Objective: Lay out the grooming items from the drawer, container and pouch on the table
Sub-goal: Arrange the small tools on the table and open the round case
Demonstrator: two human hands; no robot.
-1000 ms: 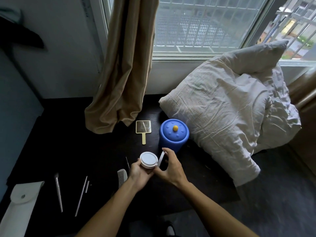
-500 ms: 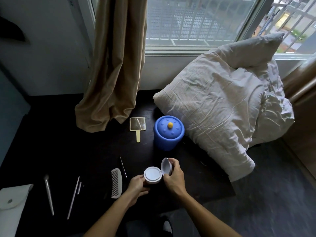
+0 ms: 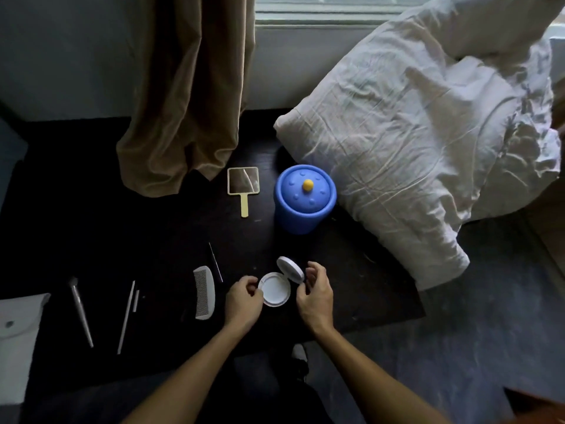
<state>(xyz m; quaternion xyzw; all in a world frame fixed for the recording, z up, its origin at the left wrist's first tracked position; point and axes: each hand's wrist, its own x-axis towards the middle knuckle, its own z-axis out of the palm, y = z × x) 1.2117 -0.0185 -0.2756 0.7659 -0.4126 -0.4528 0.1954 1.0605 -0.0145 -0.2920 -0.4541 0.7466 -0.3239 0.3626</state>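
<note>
A round white compact (image 3: pixel 273 289) lies open on the dark table (image 3: pixel 91 224), its lid (image 3: pixel 290 269) tilted up at the back. My left hand (image 3: pixel 243 304) grips the base's left rim. My right hand (image 3: pixel 315 296) has its thumb on the lid's right edge, fingers curled. To the left lie a white comb (image 3: pixel 204 292), a thin pin (image 3: pixel 215 261), two slim sticks (image 3: pixel 126 316) and a brush (image 3: pixel 80 310). A white pouch (image 3: pixel 16 341) lies at the left edge. A hand mirror (image 3: pixel 243 181) and a lidded blue container (image 3: pixel 304 198) sit further back.
A large crumpled white pillow (image 3: pixel 412 133) leans over the table's right side, touching the blue container. A tan curtain (image 3: pixel 189 96) hangs down onto the table's back left. The table's front edge runs just under my wrists; dark floor lies to the right.
The compact has come down from mid-air onto the table and its lid has swung open. Both hands moved down and nearer with it, and the camera tilted downward.
</note>
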